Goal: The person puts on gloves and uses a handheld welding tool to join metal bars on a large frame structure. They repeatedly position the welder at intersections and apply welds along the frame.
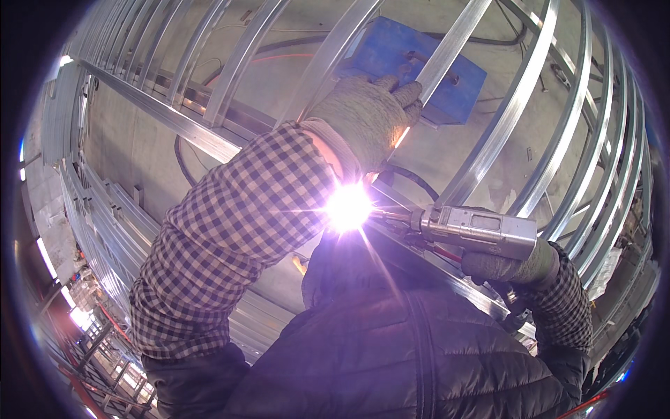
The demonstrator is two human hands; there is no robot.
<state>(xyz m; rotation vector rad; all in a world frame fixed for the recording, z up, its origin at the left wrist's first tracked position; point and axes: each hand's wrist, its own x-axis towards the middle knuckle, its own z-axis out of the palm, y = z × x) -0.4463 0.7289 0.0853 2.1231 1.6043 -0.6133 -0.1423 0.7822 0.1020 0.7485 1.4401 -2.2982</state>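
Observation:
My right hand, in a grey-green work glove, is wrapped round the grip of a silver welding gun. Its nozzle points left into a dazzling white arc, which hides the spot being welded. Above the arc, my gloved left hand grips a bright metal bar, its fingers lying across it. This bar is one of several parallel bars in a frame whose near rail runs beneath the gun. The checked left sleeve comes close to the glare.
A blue panel with a handle lies on the concrete floor beyond the bars. Dark cables curve across the floor. More metal bars stand to the right, and a stack of long profiles lies at the left.

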